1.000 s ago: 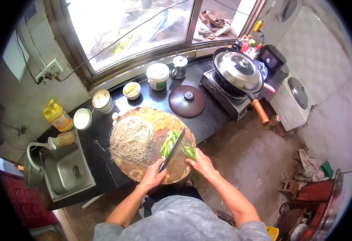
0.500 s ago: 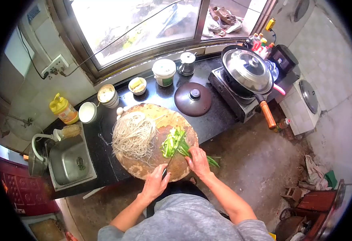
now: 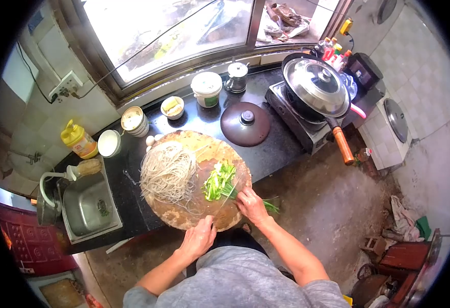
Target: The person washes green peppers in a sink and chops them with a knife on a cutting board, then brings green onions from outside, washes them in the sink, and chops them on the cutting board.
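My left hand [image 3: 199, 237] is closed round the handle of a knife [image 3: 226, 203] at the near edge of a round wooden chopping board [image 3: 220, 149]. The thin blade slants up and right towards the greens, partly blurred. My right hand [image 3: 252, 206] is closed on a bunch of long green stalks, which look like scallions or garlic greens, pressing them to the board. Their dark green ends [image 3: 271, 207] stick out past the board's right edge. Chopped green pieces [image 3: 218, 183] lie heaped left of the right fingers. A pile of greyish noodles [image 3: 168, 172] covers the board's left side.
Beyond the board lie a dark pot lid [image 3: 245, 124], a white tub [image 3: 206, 89], a small bowl [image 3: 172, 108], stacked bowls [image 3: 134, 122] and eggs [image 3: 153, 139]. A lidded wok [image 3: 316, 87] sits on the stove at right, its wooden handle [image 3: 342, 146] jutting out. A sink [image 3: 89, 205] is at left.
The knife blade has turned and swung slightly right, nearer the right fingers. Both hands stay in nearly the same place on the board. The whole view has shifted slightly.
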`<state>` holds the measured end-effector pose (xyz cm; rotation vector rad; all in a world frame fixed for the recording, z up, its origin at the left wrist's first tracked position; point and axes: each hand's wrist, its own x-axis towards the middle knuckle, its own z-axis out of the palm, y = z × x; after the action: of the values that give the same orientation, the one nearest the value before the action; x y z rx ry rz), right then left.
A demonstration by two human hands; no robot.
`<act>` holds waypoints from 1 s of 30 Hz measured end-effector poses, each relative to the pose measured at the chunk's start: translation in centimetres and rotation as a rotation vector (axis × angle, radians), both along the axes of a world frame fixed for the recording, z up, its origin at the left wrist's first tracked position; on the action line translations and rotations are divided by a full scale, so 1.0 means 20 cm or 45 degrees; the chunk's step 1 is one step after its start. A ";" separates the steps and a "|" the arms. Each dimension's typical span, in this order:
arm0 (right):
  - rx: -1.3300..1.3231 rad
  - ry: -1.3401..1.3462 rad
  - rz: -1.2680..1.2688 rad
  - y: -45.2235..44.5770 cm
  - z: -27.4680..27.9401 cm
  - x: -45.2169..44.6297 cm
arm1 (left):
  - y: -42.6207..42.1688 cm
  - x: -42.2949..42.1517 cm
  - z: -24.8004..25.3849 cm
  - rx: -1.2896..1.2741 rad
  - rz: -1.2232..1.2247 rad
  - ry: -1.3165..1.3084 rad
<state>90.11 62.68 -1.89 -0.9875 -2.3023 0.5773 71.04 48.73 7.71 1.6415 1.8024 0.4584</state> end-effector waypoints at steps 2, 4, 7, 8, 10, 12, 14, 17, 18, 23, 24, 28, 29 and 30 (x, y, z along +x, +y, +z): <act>-0.006 -0.009 0.017 0.00 -0.01 0.00 | 0.01 0.00 -0.01 -0.047 -0.025 0.038; -0.015 -0.002 0.030 0.00 -0.02 0.00 | 0.06 0.01 -0.01 -0.097 -0.029 0.108; -0.011 -0.037 0.016 0.00 0.01 -0.01 | 0.10 0.06 -0.14 -0.026 -0.003 0.134; -0.021 -0.036 0.023 0.00 0.01 -0.01 | 0.11 0.06 -0.20 0.027 0.012 0.133; -0.041 -0.034 0.036 0.00 0.01 0.00 | 0.10 0.07 -0.25 0.069 0.046 0.159; -0.013 0.011 0.082 0.00 0.04 0.02 | 0.09 0.05 -0.27 0.094 0.077 0.129; 0.024 0.018 0.104 0.00 0.07 0.04 | 0.10 0.02 -0.27 0.108 0.090 0.045; 0.043 0.006 0.125 -0.01 0.05 0.05 | 0.09 0.01 -0.21 0.162 0.149 0.038; 0.026 0.027 0.149 -0.01 0.02 0.04 | 0.08 0.01 -0.18 0.185 0.171 0.038; -0.091 -0.071 0.027 -0.03 0.01 -0.05 | -0.01 0.00 -0.05 0.020 0.038 0.114; -0.083 -0.072 0.047 -0.03 -0.01 -0.04 | -0.02 0.00 -0.06 -0.019 0.015 0.122; -0.086 -0.034 0.054 -0.03 -0.02 -0.05 | 0.01 0.03 -0.01 -0.068 -0.011 0.212; -0.079 -0.053 0.046 -0.03 -0.01 -0.05 | 0.03 0.05 -0.03 -0.042 -0.005 0.220; -0.074 -0.071 0.038 -0.03 0.00 -0.05 | 0.07 0.07 -0.06 -0.017 0.001 0.229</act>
<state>89.16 62.05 -1.94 -1.0096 -2.3651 0.6393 72.47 50.08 6.45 1.7191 1.9315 0.3063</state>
